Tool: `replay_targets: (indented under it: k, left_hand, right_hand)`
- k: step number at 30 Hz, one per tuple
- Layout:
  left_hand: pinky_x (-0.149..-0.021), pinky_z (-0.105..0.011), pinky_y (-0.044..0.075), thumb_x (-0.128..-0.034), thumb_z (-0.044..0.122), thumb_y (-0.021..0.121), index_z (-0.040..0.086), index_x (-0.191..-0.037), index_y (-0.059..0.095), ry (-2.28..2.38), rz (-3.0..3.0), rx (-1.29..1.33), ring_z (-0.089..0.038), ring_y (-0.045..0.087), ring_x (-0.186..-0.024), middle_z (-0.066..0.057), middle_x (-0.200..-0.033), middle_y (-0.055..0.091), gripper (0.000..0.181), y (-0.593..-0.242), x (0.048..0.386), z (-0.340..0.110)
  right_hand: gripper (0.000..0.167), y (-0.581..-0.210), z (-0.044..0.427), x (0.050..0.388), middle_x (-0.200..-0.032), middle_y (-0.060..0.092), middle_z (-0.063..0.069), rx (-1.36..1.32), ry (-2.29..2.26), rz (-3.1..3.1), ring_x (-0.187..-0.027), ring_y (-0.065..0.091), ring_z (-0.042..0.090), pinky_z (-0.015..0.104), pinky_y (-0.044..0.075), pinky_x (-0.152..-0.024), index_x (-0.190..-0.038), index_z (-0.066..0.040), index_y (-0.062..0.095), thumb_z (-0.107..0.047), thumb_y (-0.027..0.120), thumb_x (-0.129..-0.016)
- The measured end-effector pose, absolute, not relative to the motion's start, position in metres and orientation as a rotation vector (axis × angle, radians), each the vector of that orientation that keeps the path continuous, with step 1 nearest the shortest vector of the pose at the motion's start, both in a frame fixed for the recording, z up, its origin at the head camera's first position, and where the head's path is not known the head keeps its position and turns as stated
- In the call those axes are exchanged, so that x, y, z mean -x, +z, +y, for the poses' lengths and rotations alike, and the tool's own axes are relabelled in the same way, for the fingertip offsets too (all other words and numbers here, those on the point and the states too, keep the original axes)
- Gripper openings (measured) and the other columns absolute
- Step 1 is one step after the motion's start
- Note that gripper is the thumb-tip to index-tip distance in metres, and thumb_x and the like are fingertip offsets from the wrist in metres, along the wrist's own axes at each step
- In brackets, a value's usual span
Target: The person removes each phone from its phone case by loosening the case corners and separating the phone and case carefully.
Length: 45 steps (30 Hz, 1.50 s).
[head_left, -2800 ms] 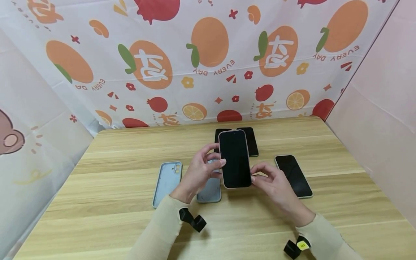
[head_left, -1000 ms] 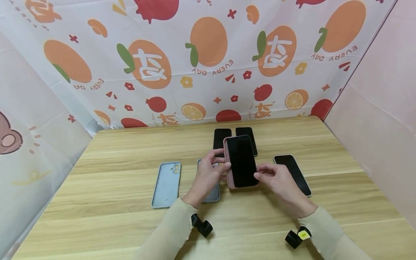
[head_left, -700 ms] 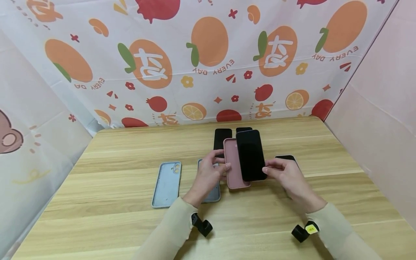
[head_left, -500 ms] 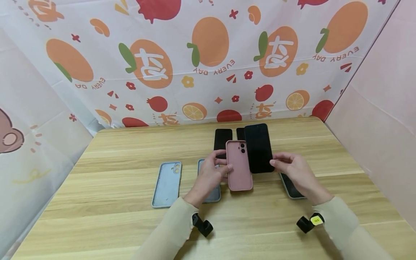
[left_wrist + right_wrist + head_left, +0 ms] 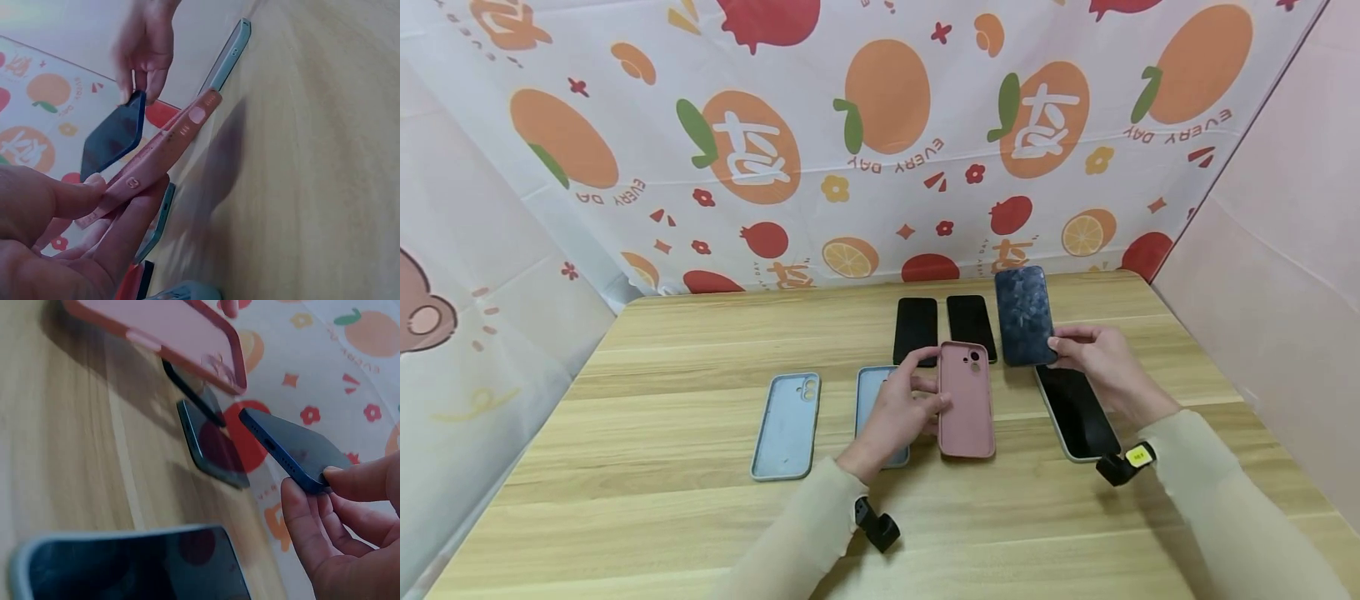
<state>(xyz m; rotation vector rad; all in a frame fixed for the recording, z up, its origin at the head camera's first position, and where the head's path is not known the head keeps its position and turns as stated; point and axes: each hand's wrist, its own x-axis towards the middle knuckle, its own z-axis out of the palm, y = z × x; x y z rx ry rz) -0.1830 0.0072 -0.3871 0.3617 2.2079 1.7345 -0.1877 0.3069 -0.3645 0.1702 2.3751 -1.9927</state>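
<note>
My left hand (image 5: 906, 408) grips a pink phone case (image 5: 966, 408) by its left edge; its hollow inside and camera cutout face me in the head view. In my right hand (image 5: 1101, 367) is a dark blue phone (image 5: 1025, 317), pinched at its lower right corner and raised off the table. Case and phone are apart. Beneath the right hand lies another phone (image 5: 1078, 417) in a pale case, screen up. In the right wrist view, thumb and fingers clasp the blue phone (image 5: 294, 450) at one end.
Two black phones (image 5: 915, 329) (image 5: 972, 325) lie side by side at the back of the wooden table (image 5: 662, 400). One light blue case (image 5: 786, 425) rests to the left; a second blue case (image 5: 872, 387) is partly hidden by the left hand. A printed cloth (image 5: 820, 150) hangs behind.
The blue phone has come out of the pink case and moved up and right in my right hand. My left hand has shifted slightly right and down with the case.
</note>
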Motion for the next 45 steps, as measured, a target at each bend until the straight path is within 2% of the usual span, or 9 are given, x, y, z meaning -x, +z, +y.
replay_targets:
  k: [5, 9, 16, 25, 32, 37, 40, 45]
  left_hand:
    - [-0.063, -0.037, 0.062, -0.0925, 0.003, 0.067, 0.024, -0.138, 0.053, 1.683, 2.242, -0.406, -0.018, 0.071, -0.076, -0.013, -0.106, 0.066, 0.052, -0.389, 0.181, 0.009]
    - [-0.063, -0.033, 0.061, -0.093, 0.005, 0.067, 0.017, -0.13, 0.061, 1.643, 2.24, -0.415, -0.018, 0.07, -0.079, -0.014, -0.105, 0.063, 0.039, -0.392, 0.18, 0.011]
    - [-0.06, -0.031, 0.061, -0.0914, 0.002, 0.068, 0.013, -0.127, 0.063, 1.616, 2.237, -0.433, -0.017, 0.069, -0.077, -0.014, -0.102, 0.063, 0.038, -0.396, 0.179, 0.015]
    - [-0.058, -0.029, 0.06, -0.0907, 0.003, 0.069, 0.014, -0.13, 0.062, 1.542, 2.263, -0.442, -0.016, 0.067, -0.077, -0.011, -0.101, 0.065, 0.041, -0.394, 0.175, 0.017]
    - [-0.054, -0.03, 0.058, -0.0908, 0.002, 0.069, 0.02, -0.139, 0.055, 1.495, 2.283, -0.449, -0.014, 0.067, -0.075, -0.012, -0.101, 0.066, 0.053, -0.394, 0.173, 0.018]
    - [-0.053, -0.029, 0.059, -0.0919, 0.004, 0.068, 0.018, -0.141, 0.051, 1.452, 2.273, -0.442, -0.014, 0.068, -0.071, -0.013, -0.105, 0.066, 0.054, -0.391, 0.173, 0.017]
    - [-0.056, -0.032, 0.06, -0.092, 0.003, 0.067, 0.015, -0.141, 0.049, 1.444, 2.239, -0.412, -0.017, 0.069, -0.071, -0.014, -0.108, 0.066, 0.054, -0.388, 0.175, 0.014]
    - [-0.071, -0.034, 0.061, -0.0921, -0.001, 0.065, 0.012, -0.139, 0.049, 1.367, 2.279, -0.435, -0.019, 0.068, -0.086, -0.013, -0.111, 0.067, 0.051, -0.383, 0.176, 0.012]
  right_hand:
    - [0.045, -0.365, 0.314, 0.201, -0.096, 0.062, -0.007, -0.217, -1.95, 2.366, -0.08, 0.066, 0.002, 0.022, 0.059, -0.078, -0.132, 0.018, 0.046, -0.01, 0.058, -0.099]
    - [0.048, -0.365, 0.319, 0.212, -0.104, 0.058, -0.001, -0.274, -1.883, 2.349, -0.081, 0.066, 0.002, 0.021, 0.059, -0.079, -0.137, 0.015, 0.042, -0.012, 0.056, -0.1]
    - [0.048, -0.367, 0.326, 0.225, -0.118, 0.053, 0.011, -0.346, -1.78, 2.319, -0.082, 0.065, 0.002, 0.022, 0.058, -0.081, -0.139, 0.012, 0.04, -0.013, 0.053, -0.101]
    - [0.042, -0.377, 0.335, 0.232, -0.092, 0.059, -0.003, -0.342, -1.832, 2.247, -0.076, 0.064, 0.001, 0.02, 0.059, -0.075, -0.133, 0.019, 0.04, -0.003, 0.052, -0.099]
    - [0.047, -0.384, 0.34, 0.235, -0.087, 0.061, -0.004, -0.342, -1.81, 2.237, -0.074, 0.063, 0.002, 0.02, 0.059, -0.073, -0.136, 0.023, 0.037, -0.001, 0.052, -0.098]
    - [0.045, -0.385, 0.341, 0.237, -0.083, 0.063, -0.005, -0.354, -1.777, 2.278, -0.07, 0.063, 0.001, 0.019, 0.059, -0.07, -0.134, 0.024, 0.04, -0.001, 0.052, -0.097]
    - [0.044, -0.384, 0.34, 0.238, -0.083, 0.063, -0.005, -0.363, -1.726, 2.344, -0.067, 0.063, 0.001, 0.019, 0.059, -0.069, -0.131, 0.023, 0.043, -0.002, 0.054, -0.097]
    - [0.038, -0.385, 0.339, 0.24, -0.088, 0.066, 0.004, -0.368, -1.552, 2.493, -0.067, 0.062, 0.003, 0.019, 0.058, -0.067, -0.126, 0.021, 0.05, -0.004, 0.055, -0.097]
